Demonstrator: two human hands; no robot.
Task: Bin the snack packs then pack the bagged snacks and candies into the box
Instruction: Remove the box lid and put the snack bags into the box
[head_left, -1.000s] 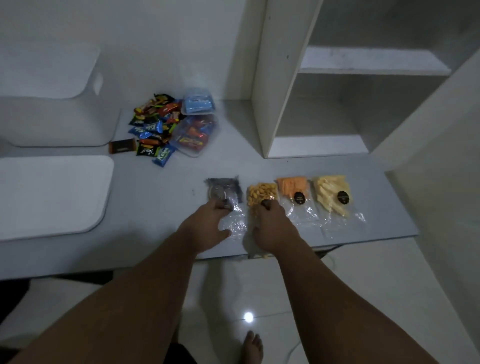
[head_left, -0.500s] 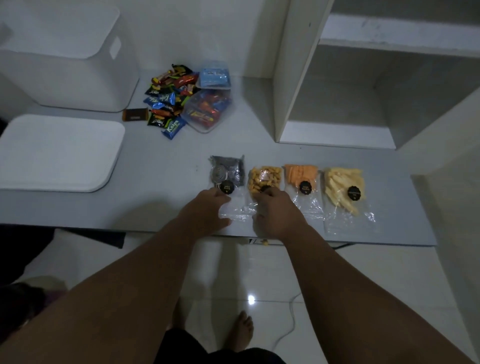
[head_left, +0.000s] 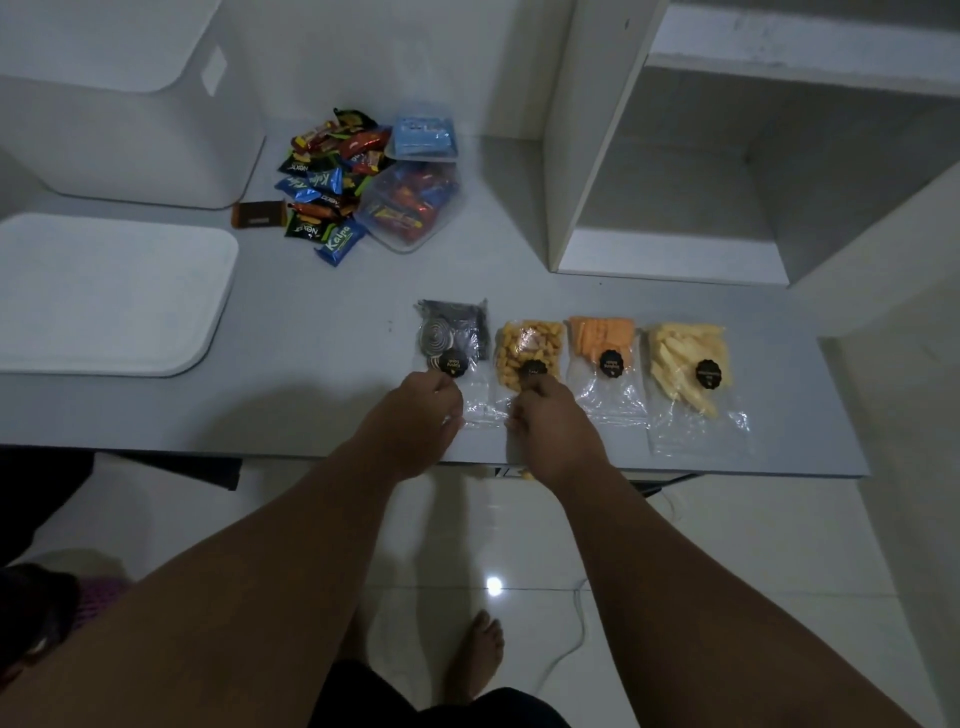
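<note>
From my end, both hands sit low in the middle of the frame, on the near ends of two bags. The left hand (head_left: 421, 410) has its fingers curled down onto the empty tail of the clear bag of black spiral candies (head_left: 452, 332). The right hand (head_left: 550, 421) is curled the same way on the clear bag of orange-yellow puffs (head_left: 530, 345) beside it. I read both as pinching the slack plastic, the easiest part to lift by, though the fingertips are hidden under the knuckles.

All four bags lie in a row near the front edge of the grey tabletop (head_left: 311, 338). The clear bag of orange wafers (head_left: 602, 338) and the clear bag of pale yellow sticks (head_left: 685, 358) lie untouched to the right.

The white plastic box (head_left: 130, 104) stands at upper left, its flat white lid (head_left: 104, 291) lying off it, just below. The heap of wrapped candies (head_left: 322, 171) and a clear plastic tub (head_left: 410, 208) sit towards that side, so I would carry the bags over them, not drag. A white shelf unit (head_left: 675, 156) fills the upper right.
</note>
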